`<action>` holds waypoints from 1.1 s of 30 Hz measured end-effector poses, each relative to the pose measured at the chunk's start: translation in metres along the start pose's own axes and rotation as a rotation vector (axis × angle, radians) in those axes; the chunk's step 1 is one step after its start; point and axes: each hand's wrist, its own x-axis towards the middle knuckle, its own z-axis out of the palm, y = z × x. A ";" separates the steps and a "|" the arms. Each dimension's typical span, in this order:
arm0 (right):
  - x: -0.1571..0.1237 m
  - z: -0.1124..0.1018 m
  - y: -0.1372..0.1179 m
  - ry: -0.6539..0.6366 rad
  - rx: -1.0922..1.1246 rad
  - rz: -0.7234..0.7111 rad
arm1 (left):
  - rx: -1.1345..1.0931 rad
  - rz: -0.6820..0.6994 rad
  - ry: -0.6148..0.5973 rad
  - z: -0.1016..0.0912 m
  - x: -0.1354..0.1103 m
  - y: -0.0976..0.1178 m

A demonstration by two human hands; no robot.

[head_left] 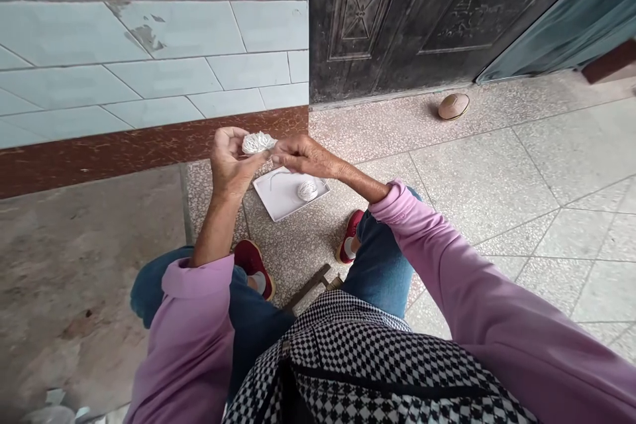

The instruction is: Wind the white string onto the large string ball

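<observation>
A small white piece of looped yarn work (259,143), bunched like a flower, is held up in front of the wall. My left hand (231,162) grips it from the left, thumb below and fingers curled behind. At its right end my right hand (303,156) is closed in a pinch, fingertips touching the edge of the piece. Whatever else lies between those fingertips is too small to make out. Below the hands, a white tray (278,205) rests on the floor. Inside it sits a ball of white yarn (307,191), with a loose strand on the tray's left part.
A tiled wall (163,33) with a brown base strip rises ahead, beside a dark carved door (387,13). A rounded pinkish object (453,106) lies by the doorstep. My red shoes (253,266) flank the tray, and part of a low wooden seat (311,286) shows beneath me.
</observation>
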 end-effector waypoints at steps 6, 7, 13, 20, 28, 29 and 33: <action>0.002 -0.033 -0.010 0.221 -0.001 0.094 | -0.110 -0.123 -0.207 0.008 -0.013 0.007; 0.002 -0.034 -0.011 0.245 -0.010 0.105 | -0.157 -0.131 -0.242 0.009 -0.015 0.008; 0.004 -0.026 -0.005 0.260 0.020 0.092 | -0.393 -0.159 -0.294 0.010 -0.015 0.010; 0.011 -0.014 0.022 0.122 0.072 0.058 | -0.448 -0.169 -0.220 0.009 -0.012 0.013; 0.003 -0.015 0.030 -0.212 0.200 0.208 | -0.343 -0.089 -0.121 -0.031 0.007 0.022; 0.000 -0.018 0.027 -0.237 0.199 0.244 | -0.381 -0.070 -0.071 -0.037 0.011 0.022; -0.017 -0.033 0.014 -0.273 0.229 0.317 | -0.593 0.044 0.217 -0.068 0.027 0.023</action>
